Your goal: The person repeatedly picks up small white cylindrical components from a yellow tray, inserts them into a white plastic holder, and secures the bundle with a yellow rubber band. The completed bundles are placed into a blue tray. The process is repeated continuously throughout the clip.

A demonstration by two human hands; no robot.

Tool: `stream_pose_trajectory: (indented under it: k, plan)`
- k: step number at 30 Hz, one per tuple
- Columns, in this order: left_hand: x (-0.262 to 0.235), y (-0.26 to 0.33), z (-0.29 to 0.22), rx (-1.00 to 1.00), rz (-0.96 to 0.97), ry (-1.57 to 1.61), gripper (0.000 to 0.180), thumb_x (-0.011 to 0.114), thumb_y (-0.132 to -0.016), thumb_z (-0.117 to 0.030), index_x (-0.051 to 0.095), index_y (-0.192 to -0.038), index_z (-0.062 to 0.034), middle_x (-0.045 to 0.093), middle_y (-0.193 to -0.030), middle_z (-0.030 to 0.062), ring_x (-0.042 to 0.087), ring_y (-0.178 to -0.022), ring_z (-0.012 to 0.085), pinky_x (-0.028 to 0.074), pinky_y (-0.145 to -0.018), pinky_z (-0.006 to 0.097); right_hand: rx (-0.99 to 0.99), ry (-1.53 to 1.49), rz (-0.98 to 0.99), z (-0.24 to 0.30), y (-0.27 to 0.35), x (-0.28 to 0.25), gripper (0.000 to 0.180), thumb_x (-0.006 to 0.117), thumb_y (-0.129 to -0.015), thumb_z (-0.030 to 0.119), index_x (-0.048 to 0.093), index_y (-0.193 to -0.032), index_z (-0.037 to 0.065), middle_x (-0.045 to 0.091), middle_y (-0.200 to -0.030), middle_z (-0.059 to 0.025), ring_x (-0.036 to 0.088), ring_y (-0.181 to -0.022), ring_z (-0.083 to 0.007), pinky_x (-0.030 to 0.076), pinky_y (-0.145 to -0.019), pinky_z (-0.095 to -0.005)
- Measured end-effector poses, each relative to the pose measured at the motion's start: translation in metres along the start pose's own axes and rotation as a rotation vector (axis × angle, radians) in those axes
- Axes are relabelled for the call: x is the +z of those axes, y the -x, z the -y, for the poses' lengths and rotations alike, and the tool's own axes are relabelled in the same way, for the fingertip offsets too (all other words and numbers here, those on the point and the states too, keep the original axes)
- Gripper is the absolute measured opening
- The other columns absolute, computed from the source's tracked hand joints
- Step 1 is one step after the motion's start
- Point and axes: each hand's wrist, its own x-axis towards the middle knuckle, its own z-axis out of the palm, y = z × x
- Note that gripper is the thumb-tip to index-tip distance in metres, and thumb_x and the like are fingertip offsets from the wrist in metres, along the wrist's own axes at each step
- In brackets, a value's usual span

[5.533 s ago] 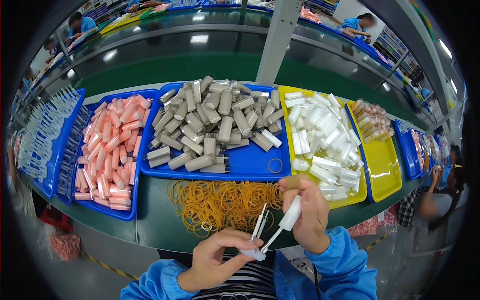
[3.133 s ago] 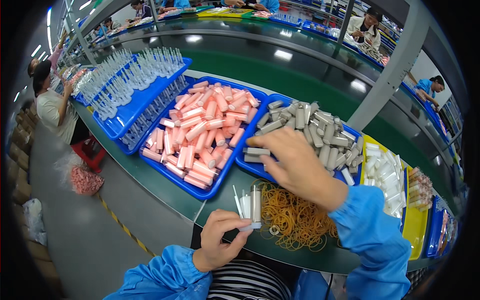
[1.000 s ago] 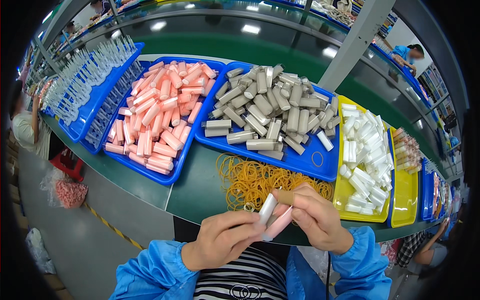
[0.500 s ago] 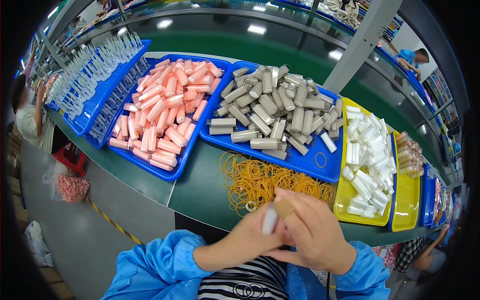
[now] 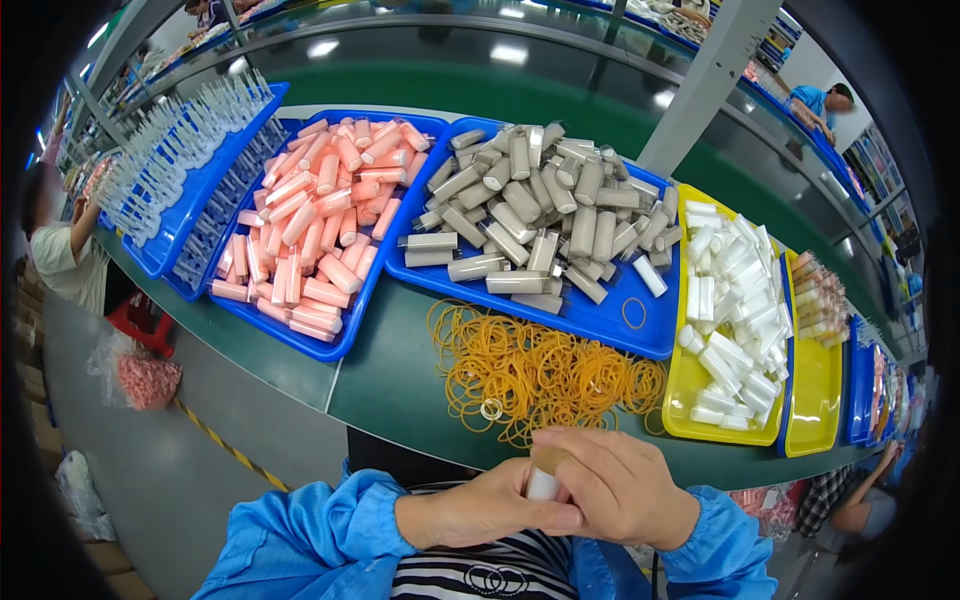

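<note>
Holding a white tube (image 5: 543, 486) in front of our tummy, we close our left hand (image 5: 485, 508) and right hand (image 5: 622, 495) around it. The hands touch and hide most of the tube, so we cannot tell what else is in there. Just past them, a messy pile of yellow rubber bands (image 5: 540, 370) lies on the green table (image 5: 385, 400). Behind it, a blue tray (image 5: 605, 312) holds lots of gray tubes (image 5: 520, 200). Left of that are pink tubes (image 5: 310, 220); right of it, white tubes (image 5: 735, 290) fill a yellow tray (image 5: 680, 400). Far off, we see a person in blue (image 5: 812, 99).
</note>
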Motion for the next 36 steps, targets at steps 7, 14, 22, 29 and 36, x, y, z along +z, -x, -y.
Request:
stream_pose_trajectory:
  k: [7, 14, 22, 29, 36]
  plan:
    - [0.005, 0.016, -0.026, 0.304, -0.31, -0.374, 0.017, 0.068, -0.09, -0.001, 0.055, -0.101, 0.0002, 0.066, -0.097, 0.0108, 0.066, -0.095, 0.0155, 0.057, -0.079, 0.028, 0.18, -0.22, 0.027, -0.018, -0.019, -0.018, 0.048, 0.076, -0.077, 0.03, 0.063, -0.115, 0.003, 0.062, -0.124, -0.0095, 0.058, -0.112, -0.0282, 0.045, -0.095, -0.0397]
    - [-0.008, 0.025, -0.043, 0.449, -0.676, -0.673, 0.021, 0.075, -0.081, -0.002, 0.056, -0.09, -0.0029, 0.063, -0.081, 0.0051, 0.062, -0.072, 0.0095, 0.049, -0.06, 0.022, 0.197, 0.198, 0.028, -0.059, -0.006, -0.017, 0.021, 0.076, -0.071, 0.01, 0.066, -0.089, 0.009, 0.061, -0.095, -0.0034, 0.057, -0.095, -0.0241, 0.043, -0.084, -0.0371]
    - [-0.007, 0.017, -0.047, 0.548, -0.728, -0.852, 0.025, 0.08, -0.079, -0.005, 0.061, -0.094, -0.0033, 0.067, -0.093, 0.004, 0.063, -0.083, 0.0085, 0.051, -0.074, 0.024, 0.533, 0.097, -0.233, -0.07, 0.003, -0.041, 0.014, 0.073, -0.077, 0.001, 0.066, -0.088, 0.005, 0.065, -0.084, -0.0072, 0.061, -0.081, -0.0276, 0.047, -0.074, -0.0376]
    - [0.009, -0.029, -0.069, 0.933, -0.398, -0.928, 0.022, 0.077, -0.081, -0.001, 0.057, -0.092, -0.0032, 0.07, -0.106, 0.0139, 0.065, -0.094, 0.013, 0.051, -0.079, 0.025, 0.625, -0.424, -0.292, -0.032, -0.019, -0.042, 0.008, 0.069, -0.087, 0.004, 0.066, -0.093, 0.0, 0.068, -0.086, -0.0066, 0.063, -0.077, -0.0128, 0.048, -0.072, -0.0261]
    - [0.016, -0.028, -0.065, 0.476, -0.235, -0.488, 0.019, 0.071, -0.085, 0.001, 0.053, -0.09, -0.0023, 0.065, -0.085, 0.0087, 0.068, -0.085, 0.0183, 0.055, -0.074, 0.03, 0.649, -1.457, -0.636, -0.003, -0.028, -0.027, 0.025, 0.063, -0.093, 0.005, 0.059, -0.118, 0.0, 0.066, -0.107, -0.0193, 0.065, -0.091, -0.0155, 0.051, -0.078, -0.0269]
